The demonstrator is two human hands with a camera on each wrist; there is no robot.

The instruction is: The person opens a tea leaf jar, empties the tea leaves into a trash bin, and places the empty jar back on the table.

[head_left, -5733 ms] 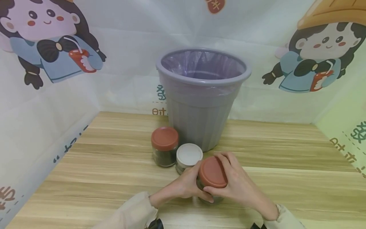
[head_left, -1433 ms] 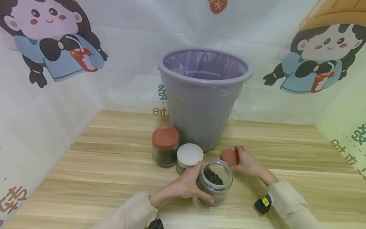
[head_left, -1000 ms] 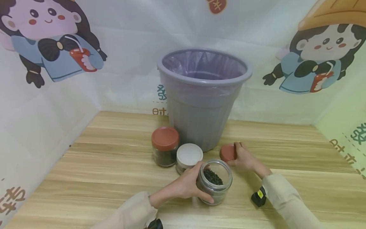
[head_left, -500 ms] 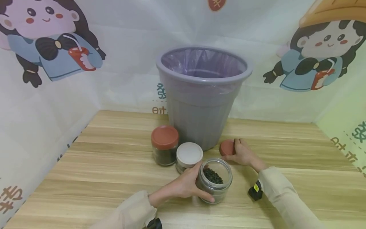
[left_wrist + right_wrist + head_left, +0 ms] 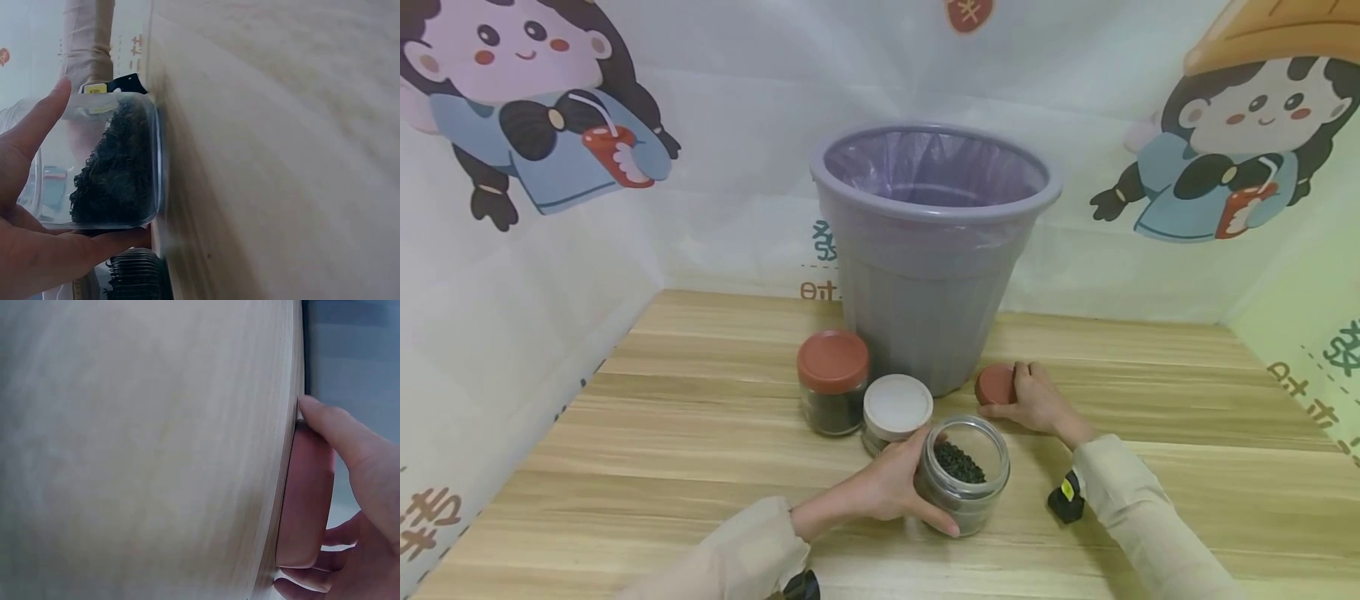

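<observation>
My left hand (image 5: pixel 887 483) grips an uncapped clear jar (image 5: pixel 966 500) by its side, thumb in front and fingers behind. Dark, curly dried leaves, like loose tea (image 5: pixel 119 169), lie heaped to one side inside it. The jar stands upright on the table. To its upper right, my right hand (image 5: pixel 1037 400) holds a reddish-brown lid (image 5: pixel 996 386) by the edge, between thumb and fingers. In the right wrist view the lid lies flat against the wooden surface.
A grey bin (image 5: pixel 925 308) with a purple liner stands behind. Left of it are a jar with a red lid (image 5: pixel 832 362) and a smaller white-lidded jar (image 5: pixel 897 406), right beside my left hand. Printed sheeting (image 5: pixel 737 167) walls in the wooden table (image 5: pixel 700 467).
Earlier both hands were on the capped jar. The lid came off and moved right and back in my right hand, down to the table. The left hand stayed on the jar.
</observation>
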